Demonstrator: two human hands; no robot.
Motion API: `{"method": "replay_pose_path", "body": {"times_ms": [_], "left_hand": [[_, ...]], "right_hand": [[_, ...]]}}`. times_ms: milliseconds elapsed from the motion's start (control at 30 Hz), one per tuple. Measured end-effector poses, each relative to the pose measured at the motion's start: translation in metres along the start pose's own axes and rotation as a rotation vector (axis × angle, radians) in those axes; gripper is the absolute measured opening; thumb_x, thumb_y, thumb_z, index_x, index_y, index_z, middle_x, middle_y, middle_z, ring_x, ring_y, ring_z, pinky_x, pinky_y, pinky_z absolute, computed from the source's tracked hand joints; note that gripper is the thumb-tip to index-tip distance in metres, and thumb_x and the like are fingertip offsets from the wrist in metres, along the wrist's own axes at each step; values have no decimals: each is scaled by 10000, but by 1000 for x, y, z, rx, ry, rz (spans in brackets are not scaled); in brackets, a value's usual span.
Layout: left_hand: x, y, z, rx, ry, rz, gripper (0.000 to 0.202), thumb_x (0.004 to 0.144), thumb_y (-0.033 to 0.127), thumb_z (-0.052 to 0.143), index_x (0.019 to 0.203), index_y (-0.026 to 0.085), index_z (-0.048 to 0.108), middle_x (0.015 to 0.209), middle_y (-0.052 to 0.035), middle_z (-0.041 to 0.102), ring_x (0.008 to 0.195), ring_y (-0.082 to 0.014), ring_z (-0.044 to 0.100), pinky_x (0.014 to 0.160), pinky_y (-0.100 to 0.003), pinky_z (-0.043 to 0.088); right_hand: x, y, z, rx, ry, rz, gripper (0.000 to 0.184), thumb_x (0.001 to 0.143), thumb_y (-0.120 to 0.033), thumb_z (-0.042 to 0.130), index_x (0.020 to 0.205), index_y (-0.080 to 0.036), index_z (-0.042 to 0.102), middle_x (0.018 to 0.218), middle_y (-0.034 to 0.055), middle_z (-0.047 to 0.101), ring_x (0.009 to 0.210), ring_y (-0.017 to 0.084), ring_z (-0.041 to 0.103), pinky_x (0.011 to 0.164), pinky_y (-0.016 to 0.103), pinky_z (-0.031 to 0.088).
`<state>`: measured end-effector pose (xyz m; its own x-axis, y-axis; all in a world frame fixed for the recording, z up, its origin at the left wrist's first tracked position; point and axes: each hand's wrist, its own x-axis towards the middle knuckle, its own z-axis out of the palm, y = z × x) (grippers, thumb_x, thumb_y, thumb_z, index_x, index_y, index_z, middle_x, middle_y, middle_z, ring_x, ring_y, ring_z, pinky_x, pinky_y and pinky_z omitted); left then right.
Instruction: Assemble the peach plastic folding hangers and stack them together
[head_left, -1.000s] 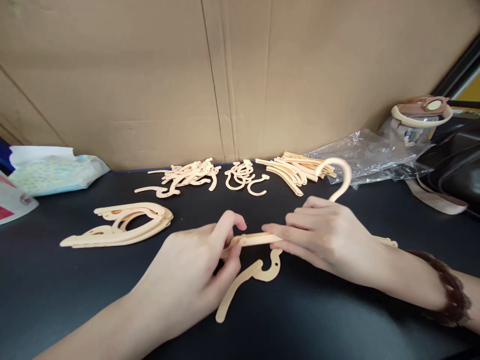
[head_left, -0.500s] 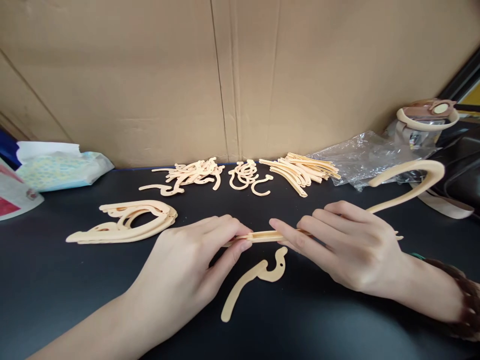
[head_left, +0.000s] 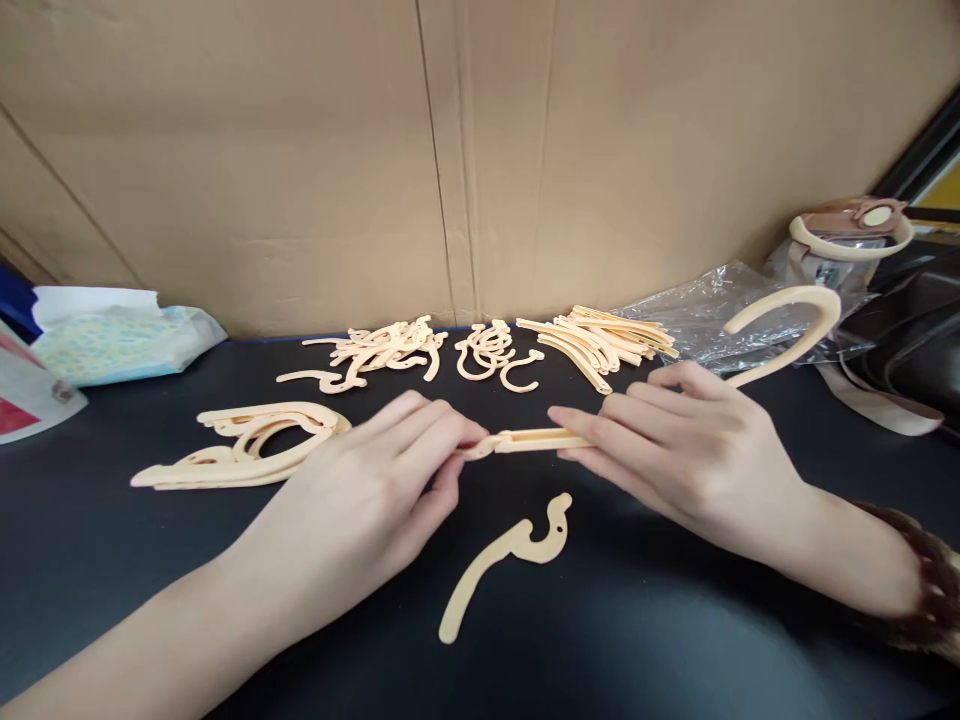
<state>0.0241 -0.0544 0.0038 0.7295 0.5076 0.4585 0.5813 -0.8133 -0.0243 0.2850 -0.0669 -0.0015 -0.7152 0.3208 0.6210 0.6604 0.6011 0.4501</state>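
Observation:
Between my hands is a partly assembled cream plastic folding hanger [head_left: 532, 440]. My left hand [head_left: 375, 480] pinches a small arm piece [head_left: 478, 452] at its left end, most of it hidden by the fingers. My right hand [head_left: 682, 460] is wrapped round the channelled bar. A large hook [head_left: 814, 315] sticks up beyond that hand; where it joins is covered. On the table below lies a loose curved hanger arm [head_left: 476, 570] with a notch and a small hole. Folded hangers [head_left: 247, 470] lie stacked to the left, partly behind my left hand.
On the black table [head_left: 570, 650], along the cardboard wall [head_left: 300, 150], lie piles of hanger arms [head_left: 390, 345], small hooks [head_left: 487, 350] and straight bars [head_left: 600, 335]. A clear plastic bag [head_left: 697, 310] and a bottle [head_left: 847, 240] stand right; a tissue pack [head_left: 135, 340] lies left.
Both hands have risen slightly with the hanger. My left hand has drawn back a little left, showing more of the joint. The hook has shifted up and left.

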Motion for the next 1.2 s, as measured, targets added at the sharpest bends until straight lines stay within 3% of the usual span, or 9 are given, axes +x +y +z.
{"method": "replay_pose_path", "body": {"times_ms": [233, 400, 500, 600, 700, 767, 867, 1033, 1200], "left_hand": [[1, -12, -5, 269, 102, 47, 242, 919, 44, 432, 994, 201, 600, 1219, -88, 596, 1190, -329, 489, 975, -532, 388], [2, -10, -8, 264, 287, -56, 237, 912, 85, 511, 1139, 150, 519, 1103, -111, 607, 994, -258, 566, 831, -394, 448], [2, -7, -13, 265, 400, -49, 53, 913, 132, 521, 915, 183, 503, 812, -26, 582, 730, -183, 523, 662, -314, 413], [1, -6, -13, 270, 237, -124, 199, 984, 275, 413, 816, 208, 498, 730, -14, 574, 649, -177, 536, 557, -298, 371], [1, -9, -5, 322, 114, -173, 405, 994, 483, 354, 1086, 135, 539, 1064, -153, 638, 940, -293, 630, 642, -349, 454], [1, -10, 1, 324, 76, -88, 537, 979, 531, 371, 1233, 68, 470, 1227, -221, 581, 1105, -349, 577, 772, -401, 481], [1, -3, 8, 203, -15, 61, 505, 965, 469, 477, 1273, 70, 443, 1164, -164, 615, 1036, -288, 593, 793, -374, 494], [1, 15, 11, 197, -52, 201, 368, 895, 349, 637, 1125, 86, 523, 863, -42, 618, 742, -216, 583, 587, -335, 464], [2, 18, 5, 271, -18, 201, 189, 911, 256, 586, 1007, 98, 554, 779, -23, 597, 675, -199, 570, 519, -323, 401]], "right_hand": [[-2, 8, 8, 33, -164, -9, 265, 921, -105, 559, 1155, -120, 682, 775, 19, 653, 745, 203, 584, 787, 360, 398], [-6, 3, 9, 64, -150, 40, 269, 966, -197, 537, 1193, -123, 662, 731, -5, 633, 616, 158, 576, 578, 296, 395], [-8, 1, 8, 91, -138, 124, 337, 1011, -271, 468, 1252, -84, 612, 735, -2, 664, 531, 127, 578, 497, 287, 374], [-9, 1, 8, 127, -144, 133, 353, 1015, -277, 466, 1282, -77, 582, 736, -2, 677, 541, 122, 604, 497, 278, 379], [-9, -2, 9, 170, -181, 72, 346, 997, -267, 505, 1289, -97, 583, 713, -19, 649, 564, 121, 596, 521, 276, 383], [-8, -6, 9, 186, -210, 19, 317, 981, -235, 523, 1268, -125, 603, 700, -30, 625, 548, 123, 559, 530, 283, 373], [-6, -11, 8, 212, -218, -36, 258, 960, -202, 533, 1180, -131, 646, 719, -16, 618, 569, 144, 532, 555, 298, 371], [-1, -14, 5, 178, -118, 26, 278, 952, -359, 549, 843, -129, 659, 696, 22, 609, 644, 180, 536, 660, 330, 421], [0, -11, 0, 37, -8, 66, 351, 942, -462, 548, 932, -120, 629, 759, 56, 679, 779, 219, 609, 904, 420, 443]]}}
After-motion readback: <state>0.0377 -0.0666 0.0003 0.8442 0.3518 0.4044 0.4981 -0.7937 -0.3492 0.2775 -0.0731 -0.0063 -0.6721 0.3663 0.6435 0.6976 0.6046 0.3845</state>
